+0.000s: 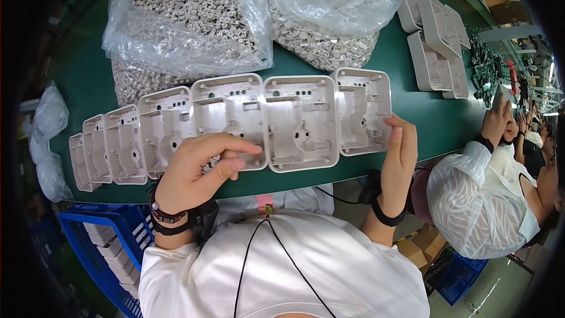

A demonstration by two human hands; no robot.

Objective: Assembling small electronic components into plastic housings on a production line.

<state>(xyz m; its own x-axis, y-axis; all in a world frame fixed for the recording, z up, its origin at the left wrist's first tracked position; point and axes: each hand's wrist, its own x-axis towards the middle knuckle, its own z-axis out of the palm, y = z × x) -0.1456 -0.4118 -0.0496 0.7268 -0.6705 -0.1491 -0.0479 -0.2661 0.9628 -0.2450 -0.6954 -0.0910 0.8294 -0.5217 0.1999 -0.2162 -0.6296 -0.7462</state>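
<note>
A row of light grey plastic housings stands side by side, open side up. My left hand [197, 162] is closed over the front of one large housing [226, 103]. Small pale plastic parts [210, 165] show in its palm, and the index finger and thumb point right. My right hand [400, 150] has its fingers stretched out and holds nothing. Its fingertips touch the right wall of the last housing [353, 126], at the row's right end. Between the hands lies another housing [301, 156], with posts and holes inside.
Two clear plastic bags [188, 17], [335, 41] full of small pale parts lie behind the row on the green table [406, 118]. Stacked housings [432, 62] stand at the far right. A blue crate [88, 229] is at lower left. A co-worker [477, 200] sits to my right.
</note>
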